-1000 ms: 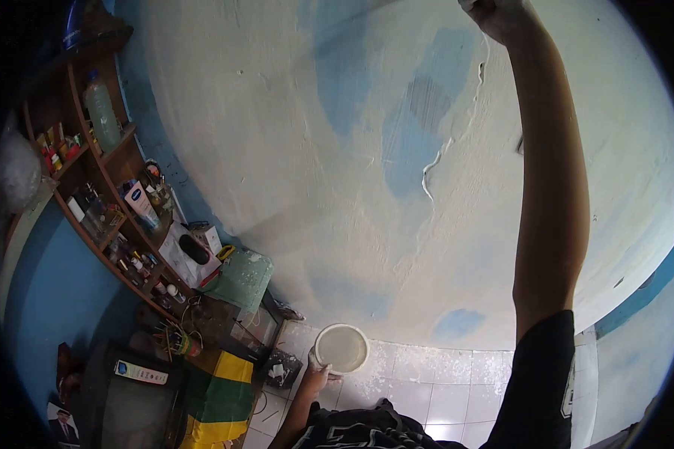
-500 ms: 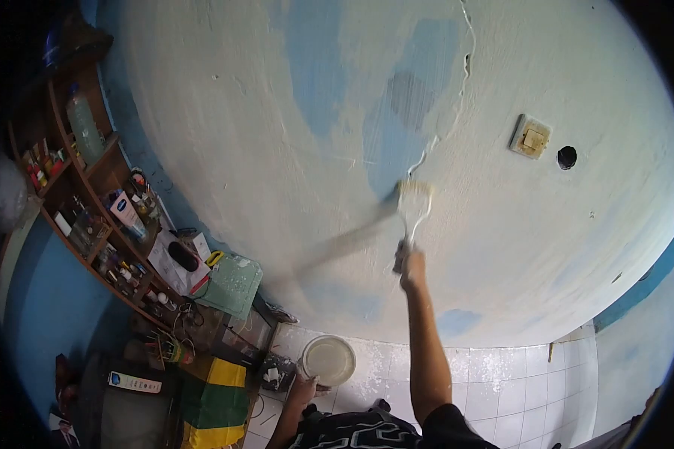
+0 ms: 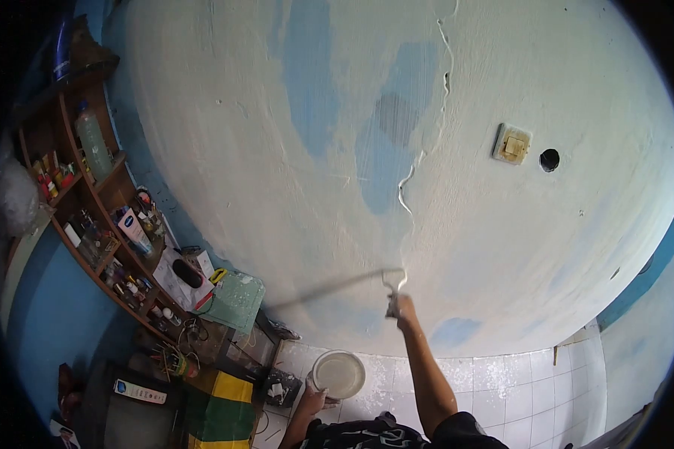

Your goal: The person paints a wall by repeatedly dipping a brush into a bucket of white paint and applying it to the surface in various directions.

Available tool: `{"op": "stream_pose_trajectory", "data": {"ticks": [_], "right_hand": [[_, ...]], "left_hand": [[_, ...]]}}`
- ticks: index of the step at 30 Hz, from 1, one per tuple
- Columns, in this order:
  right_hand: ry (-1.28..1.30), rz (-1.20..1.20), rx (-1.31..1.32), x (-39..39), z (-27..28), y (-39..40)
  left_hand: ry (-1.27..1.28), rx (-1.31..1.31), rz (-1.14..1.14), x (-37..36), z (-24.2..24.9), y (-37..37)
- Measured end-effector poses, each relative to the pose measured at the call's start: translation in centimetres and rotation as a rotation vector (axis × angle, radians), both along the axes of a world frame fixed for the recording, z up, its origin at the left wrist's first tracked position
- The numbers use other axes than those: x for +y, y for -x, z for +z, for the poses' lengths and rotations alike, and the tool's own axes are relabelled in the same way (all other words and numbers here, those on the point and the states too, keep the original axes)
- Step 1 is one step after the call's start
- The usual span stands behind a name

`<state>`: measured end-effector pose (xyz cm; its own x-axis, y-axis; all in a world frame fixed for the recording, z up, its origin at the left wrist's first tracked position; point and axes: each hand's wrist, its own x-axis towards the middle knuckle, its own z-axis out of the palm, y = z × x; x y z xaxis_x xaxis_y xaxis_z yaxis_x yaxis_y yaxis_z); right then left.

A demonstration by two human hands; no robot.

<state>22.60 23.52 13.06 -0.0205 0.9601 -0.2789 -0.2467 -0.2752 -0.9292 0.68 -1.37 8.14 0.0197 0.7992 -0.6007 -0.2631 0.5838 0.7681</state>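
Note:
My right hand (image 3: pixel 400 308) is closed around the handle of a wide paintbrush (image 3: pixel 395 280), whose bristles press against the wall low down. The wall (image 3: pixel 307 217) is mostly coated off-white, with light blue patches (image 3: pixel 388 161) showing through. A wavy crack (image 3: pixel 406 196) runs down toward the brush. My left hand (image 3: pixel 316 396) grips the side of a round tub (image 3: pixel 360 368) with whitish liquid in it, held out over the floor. Most of the left fingers are hidden behind the tub.
On the left, a wooden shelf (image 3: pixel 96 193) carries bottles and tubes. Below it are a green board (image 3: pixel 236 301) and a yellow-green cloth (image 3: pixel 228 408). A light switch (image 3: pixel 512 144) and a round hole (image 3: pixel 550 159) are in the wall. White splashes mark the tiled floor (image 3: pixel 468 382).
My right hand has drawn the brush down the wall, below the crack's visible end. The left hand still grips the tub. The view has shifted slightly.

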Motion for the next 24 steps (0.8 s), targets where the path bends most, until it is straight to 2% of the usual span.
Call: {"op": "stream_pose_trajectory", "data": {"ticks": [2, 4, 8, 10, 12, 13, 15, 18, 19, 20, 21, 22, 24], "right_hand": [[-0.308, 0.049, -0.100, 1.2, 6.5, -0.4], [-0.180, -0.012, 0.121, 1.8, 14.4, 0.3], [-0.393, -0.035, 0.125, -0.3, 26.2, 1.6], [-0.431, -0.027, 0.031, -1.2, 31.8, 2.2], [-0.625, -0.027, -0.169, -0.5, 35.9, 2.2], [-0.835, 0.002, -0.294, 1.0, 37.7, 1.4], [-1.102, 0.064, -0.346, 3.5, 42.6, -0.1], [-1.349, 0.182, -0.230, 3.3, 51.7, -1.2], [-1.371, 0.241, -0.136, 2.9, 54.5, -1.3], [-1.163, 0.133, -0.055, 0.3, 57.2, -0.1], [-1.004, 0.172, 0.000, 4.3, 60.6, -2.1], [-1.038, 0.140, 0.001, 2.6, 61.1, -1.1], [-1.076, 0.288, -0.083, 9.2, 62.6, -4.4]], "left_hand": [[-0.008, -0.058, 0.004, 0.2, -0.2, -0.1], [-0.077, -0.005, -0.047, 0.8, -1.9, 0.0], [-0.053, -0.032, -0.018, 1.0, -2.0, -0.2], [-0.071, -0.049, -0.003, 1.0, -3.2, -0.1], [-0.109, -0.065, -0.030, 1.5, -3.8, -0.4], [-0.132, -0.064, -0.059, 1.4, -3.8, -0.2], [-0.145, -0.036, -0.086, 1.1, -2.5, -0.3], [-0.133, -0.087, -0.089, 0.9, -4.7, 0.2], [-0.120, -0.082, -0.071, 0.8, -4.2, 0.2], [-0.106, -0.076, -0.054, 0.5, -3.5, 0.1], [-0.089, -0.070, -0.039, 0.3, -3.1, 0.0], [-0.083, -0.080, -0.027, 0.3, -3.3, -0.1], [-0.069, -0.092, -0.009, 0.2, -4.0, 0.1]]}}
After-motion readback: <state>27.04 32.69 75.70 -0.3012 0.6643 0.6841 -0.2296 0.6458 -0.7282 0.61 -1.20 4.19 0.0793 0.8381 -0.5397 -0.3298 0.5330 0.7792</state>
